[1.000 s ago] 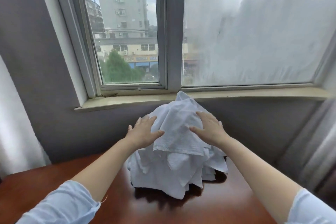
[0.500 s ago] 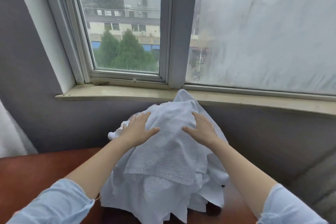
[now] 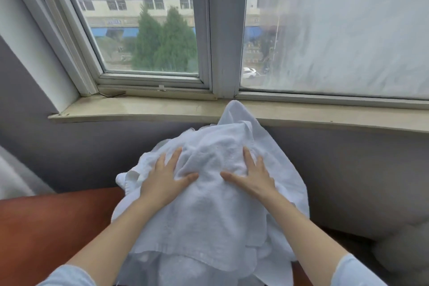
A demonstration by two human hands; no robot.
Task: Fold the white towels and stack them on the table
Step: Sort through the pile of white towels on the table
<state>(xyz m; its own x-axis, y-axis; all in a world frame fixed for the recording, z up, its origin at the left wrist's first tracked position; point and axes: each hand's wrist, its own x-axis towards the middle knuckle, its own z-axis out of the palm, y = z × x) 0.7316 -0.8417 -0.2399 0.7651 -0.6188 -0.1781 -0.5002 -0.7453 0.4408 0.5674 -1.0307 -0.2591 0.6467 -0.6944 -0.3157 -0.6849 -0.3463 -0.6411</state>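
A crumpled heap of white towels (image 3: 209,223) stands on the reddish-brown table (image 3: 46,227), piled up to the height of the window sill. My left hand (image 3: 164,181) lies flat on the left side of the heap's top, fingers spread and straight. On the right side rests my right hand (image 3: 251,179), also flat with its thumb pointing inward. Both hands press on the topmost towel, which drapes down toward me over the others. The heap hides the table beneath it.
Right behind the heap runs a beige window sill (image 3: 139,109) below a large window (image 3: 148,30). A grey wall (image 3: 81,151) stands under the sill. White curtain fabric hangs at the far left (image 3: 16,179) and lower right (image 3: 404,248).
The view has moved closer and tilted down, so the heap fills more of the frame. Both hands stay on top of the heap, their fingers now spread flatter.
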